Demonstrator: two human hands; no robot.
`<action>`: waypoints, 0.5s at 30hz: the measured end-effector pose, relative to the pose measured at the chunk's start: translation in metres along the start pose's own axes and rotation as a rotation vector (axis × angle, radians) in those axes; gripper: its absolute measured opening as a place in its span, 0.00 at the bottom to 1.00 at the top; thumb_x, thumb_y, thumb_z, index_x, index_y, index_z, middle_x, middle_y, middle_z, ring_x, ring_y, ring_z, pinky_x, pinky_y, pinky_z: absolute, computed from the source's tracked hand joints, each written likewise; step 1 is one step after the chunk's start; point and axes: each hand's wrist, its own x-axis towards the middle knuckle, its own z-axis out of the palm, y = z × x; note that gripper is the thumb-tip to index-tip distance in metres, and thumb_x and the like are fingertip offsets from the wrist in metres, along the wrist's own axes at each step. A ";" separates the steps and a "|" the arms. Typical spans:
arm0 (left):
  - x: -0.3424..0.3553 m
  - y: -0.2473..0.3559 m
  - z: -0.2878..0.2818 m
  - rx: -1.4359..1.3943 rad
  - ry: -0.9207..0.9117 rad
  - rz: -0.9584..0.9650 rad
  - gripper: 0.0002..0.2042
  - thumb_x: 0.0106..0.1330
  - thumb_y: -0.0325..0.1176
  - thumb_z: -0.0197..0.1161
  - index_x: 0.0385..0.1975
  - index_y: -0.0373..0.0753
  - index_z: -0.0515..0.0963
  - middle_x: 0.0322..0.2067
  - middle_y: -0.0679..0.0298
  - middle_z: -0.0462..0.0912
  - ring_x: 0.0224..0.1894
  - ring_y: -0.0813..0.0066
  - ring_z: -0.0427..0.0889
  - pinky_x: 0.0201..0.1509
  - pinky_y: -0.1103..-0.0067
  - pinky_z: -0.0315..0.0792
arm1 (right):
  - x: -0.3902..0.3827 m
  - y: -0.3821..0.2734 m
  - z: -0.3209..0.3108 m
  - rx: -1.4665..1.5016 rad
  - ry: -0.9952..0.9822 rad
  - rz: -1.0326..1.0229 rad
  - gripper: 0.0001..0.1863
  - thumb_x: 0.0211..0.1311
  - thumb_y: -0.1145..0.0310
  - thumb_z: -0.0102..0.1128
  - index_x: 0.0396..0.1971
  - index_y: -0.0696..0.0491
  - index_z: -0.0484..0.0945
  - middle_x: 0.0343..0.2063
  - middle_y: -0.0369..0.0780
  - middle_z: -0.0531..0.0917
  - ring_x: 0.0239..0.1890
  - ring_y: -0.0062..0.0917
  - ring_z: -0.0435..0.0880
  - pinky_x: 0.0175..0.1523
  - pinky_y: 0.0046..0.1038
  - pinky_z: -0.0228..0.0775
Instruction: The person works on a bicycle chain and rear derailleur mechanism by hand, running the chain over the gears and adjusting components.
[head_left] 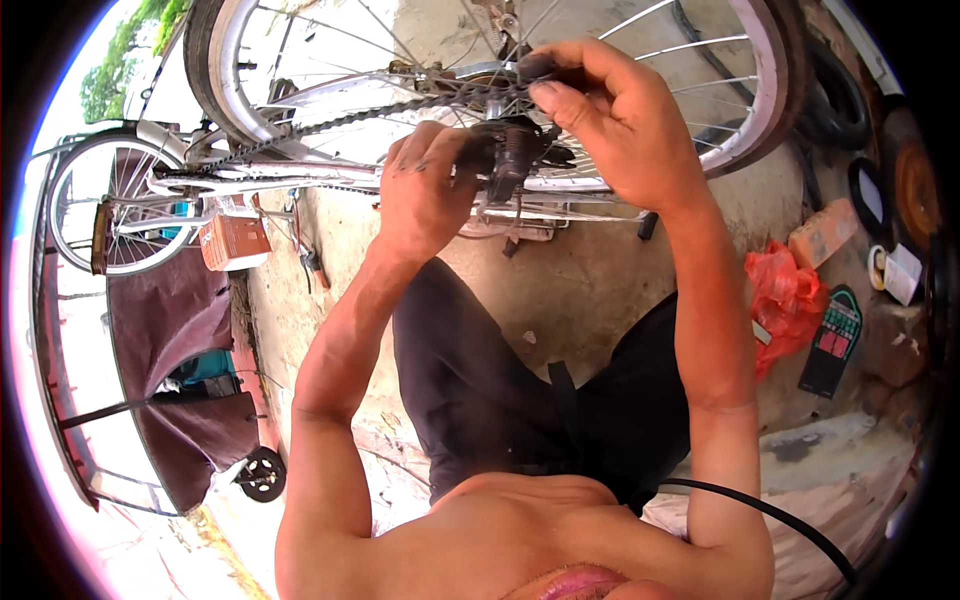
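Observation:
A bicycle's spoked rear wheel (775,100) fills the top of the head view. The dark chain (370,112) runs from the crank side at left to the hub. Below the hub sits a black rear derailleur (512,160), with my left hand (430,185) closed against it, its thumb side blackened. My right hand (625,130) reaches in from the right. Its grimy thumb and forefinger pinch together beside the hub and the chain's right end; what lies between them is too small to make out.
A front wheel (60,215) and cardboard box (235,240) are at left, near a brown cloth (165,330). On the right lie a red plastic bag (785,290), a brick (823,233), a black-and-green card (832,345) and several tyres (835,100). A black hose (790,517) curves beside my right arm.

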 end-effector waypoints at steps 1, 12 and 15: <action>-0.003 -0.004 0.003 0.010 0.032 -0.005 0.11 0.55 0.22 0.67 0.38 0.41 0.81 0.34 0.62 0.81 0.39 0.56 0.81 0.45 0.65 0.73 | 0.000 -0.005 -0.002 0.135 -0.042 0.040 0.14 0.65 0.70 0.66 0.47 0.59 0.80 0.32 0.38 0.85 0.34 0.20 0.83 0.42 0.24 0.77; 0.003 0.011 -0.002 -0.054 -0.002 -0.024 0.11 0.54 0.21 0.69 0.37 0.38 0.82 0.36 0.60 0.81 0.38 0.54 0.80 0.45 0.65 0.73 | -0.012 0.007 -0.013 -0.625 0.159 -0.314 0.18 0.53 0.77 0.65 0.46 0.51 0.82 0.40 0.40 0.83 0.36 0.38 0.84 0.42 0.36 0.78; 0.002 0.007 0.001 -0.071 -0.024 -0.072 0.11 0.54 0.22 0.69 0.37 0.38 0.82 0.36 0.60 0.81 0.38 0.54 0.80 0.45 0.64 0.73 | -0.012 0.008 -0.011 -0.605 0.345 -0.451 0.15 0.54 0.75 0.68 0.43 0.50 0.84 0.37 0.38 0.84 0.32 0.36 0.84 0.36 0.34 0.78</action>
